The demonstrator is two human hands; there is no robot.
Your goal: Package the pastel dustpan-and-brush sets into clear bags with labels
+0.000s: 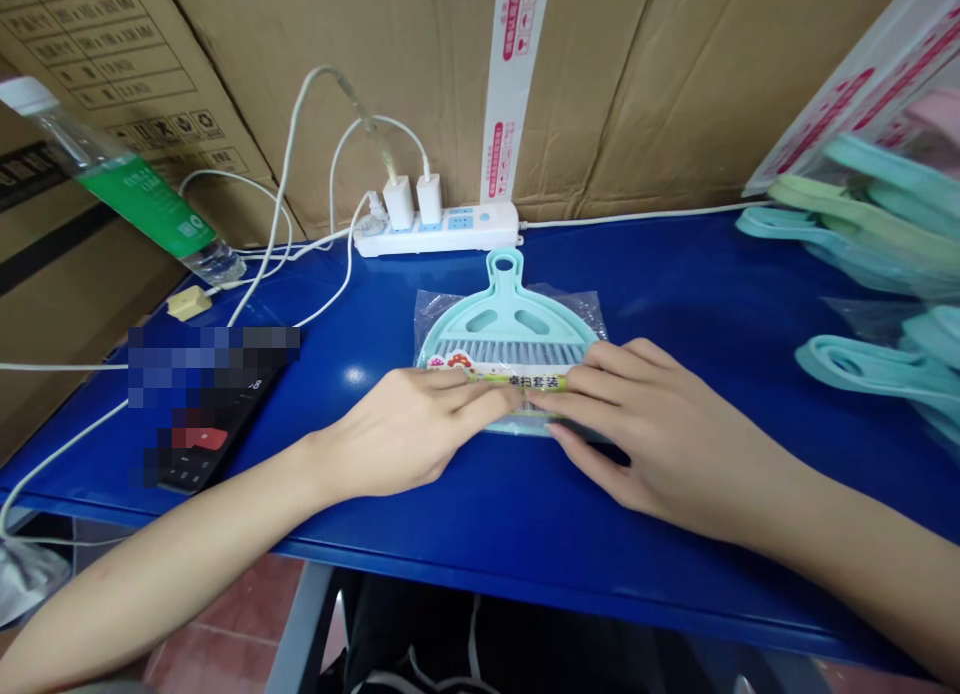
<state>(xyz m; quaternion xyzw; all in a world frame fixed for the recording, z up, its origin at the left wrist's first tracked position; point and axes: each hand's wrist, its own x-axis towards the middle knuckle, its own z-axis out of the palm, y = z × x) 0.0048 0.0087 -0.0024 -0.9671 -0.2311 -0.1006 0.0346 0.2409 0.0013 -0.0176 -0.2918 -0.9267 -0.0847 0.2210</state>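
Left hand [409, 432] and right hand [645, 439] resting flat on a bagged mint-green dustpan and brush [508, 319], fingertips [504, 399] almost meeting across its paper label [525, 380]. Behind, on the blue table [525, 574], a power strip [435, 232] with two white chargers [414, 200]; at right, piled teal dustpans [862, 366].

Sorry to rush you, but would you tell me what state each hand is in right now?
Left hand: open, fingers lying flat on the bagged dustpan, not gripping.
Right hand: open, fingers lying on the same package, no clear grip.

Glossy blue tabletop [480, 574]; smooth plastic dustpan [506, 319]; matt corrugated cardboard boxes [637, 94].
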